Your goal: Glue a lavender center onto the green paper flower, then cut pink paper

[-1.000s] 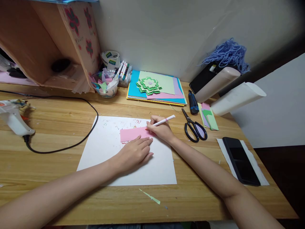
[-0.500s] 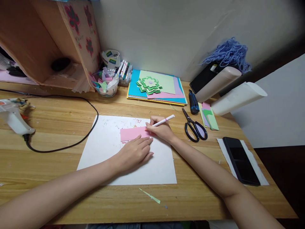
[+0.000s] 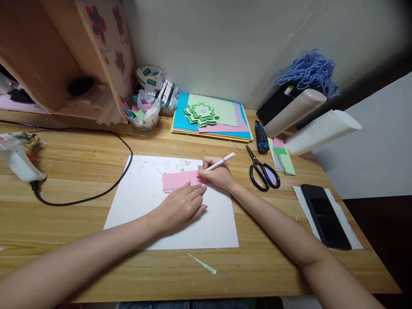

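Head view: where are the two hands?

Close together over the white sheet (image 3: 135,219), which lies at the middle of the tabletop (image 3: 264,270), short of its near edge.

And what is each one doing?

The left hand (image 3: 183,205) lies palm down with its fingers stretched out, the fingertips on the lower border of a pink paper strip (image 3: 178,181). The right hand (image 3: 219,173) is closed around a white marker (image 3: 225,160), which slants up and to the right.

Is the marker's tip on the strip?

It's down by the strip's right part, but whether it touches is too small to tell. The right hand covers that end.

So the strip sits on the sheet?

Yes, flat, in its upper half, with small coloured marks on the sheet around it.

What's nearby?

To the right, black-handled scissors (image 3: 256,164) lie with their blades toward the tabletop's far edge. A phone (image 3: 325,216) rests near the right edge. Along the far edge is a stack of coloured paper (image 3: 180,116) with a green layered paper flower (image 3: 203,110) on top.

And on the left?

A white glue gun (image 3: 21,163), its black cord (image 3: 93,201) looping toward the sheet.
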Motion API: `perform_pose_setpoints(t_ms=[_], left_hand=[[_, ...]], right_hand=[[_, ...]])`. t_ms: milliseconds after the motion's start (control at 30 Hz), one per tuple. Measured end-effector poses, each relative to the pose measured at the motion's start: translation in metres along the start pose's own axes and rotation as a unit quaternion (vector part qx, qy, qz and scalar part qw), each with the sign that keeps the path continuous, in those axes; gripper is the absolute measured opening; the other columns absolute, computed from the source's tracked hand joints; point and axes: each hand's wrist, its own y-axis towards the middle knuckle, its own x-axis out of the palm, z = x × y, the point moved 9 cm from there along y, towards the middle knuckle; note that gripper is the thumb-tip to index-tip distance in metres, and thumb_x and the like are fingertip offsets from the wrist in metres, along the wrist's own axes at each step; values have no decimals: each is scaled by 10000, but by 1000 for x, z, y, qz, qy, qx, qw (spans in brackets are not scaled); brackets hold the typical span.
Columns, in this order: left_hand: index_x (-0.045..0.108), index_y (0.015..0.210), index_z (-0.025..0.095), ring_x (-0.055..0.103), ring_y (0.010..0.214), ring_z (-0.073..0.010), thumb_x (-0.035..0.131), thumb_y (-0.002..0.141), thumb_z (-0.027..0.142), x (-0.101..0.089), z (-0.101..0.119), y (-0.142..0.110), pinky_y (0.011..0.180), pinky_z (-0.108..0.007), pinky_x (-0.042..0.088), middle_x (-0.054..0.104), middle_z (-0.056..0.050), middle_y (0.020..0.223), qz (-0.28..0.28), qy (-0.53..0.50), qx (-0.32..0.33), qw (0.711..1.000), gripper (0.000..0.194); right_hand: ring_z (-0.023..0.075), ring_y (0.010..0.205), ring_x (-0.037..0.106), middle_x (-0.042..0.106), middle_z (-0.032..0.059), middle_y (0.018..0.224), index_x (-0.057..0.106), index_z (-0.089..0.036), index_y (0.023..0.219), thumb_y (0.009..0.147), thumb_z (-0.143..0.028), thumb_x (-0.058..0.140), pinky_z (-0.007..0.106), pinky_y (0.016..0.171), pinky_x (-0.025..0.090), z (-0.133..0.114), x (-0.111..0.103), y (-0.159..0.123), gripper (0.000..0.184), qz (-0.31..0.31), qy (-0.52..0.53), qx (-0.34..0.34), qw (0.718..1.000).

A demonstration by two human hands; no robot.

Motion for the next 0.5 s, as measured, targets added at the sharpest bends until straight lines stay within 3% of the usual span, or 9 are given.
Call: perform_pose_setpoints(t_ms=[200,500], left_hand=[[583,834,92,546,1054,-224,402,881,251,1,0,0,940,-448,427,595,-136,1126,2,1,1,1000,245],[579,833,96,546,1061,-226,402,881,243,-1,1,0,929,-444,437,603,-134,1114,7,6,7,1000,235]], right_hand=[[87,425,493,433,-74,445,343,-192,515,646,-178,548,181,395,316,1,0,0,243,5,23,3,1000],[99,442,503,434,-66,485,380,-202,577,732,-306,569,222,463,446,-3,-6,0,265,30,64,-12,997]])
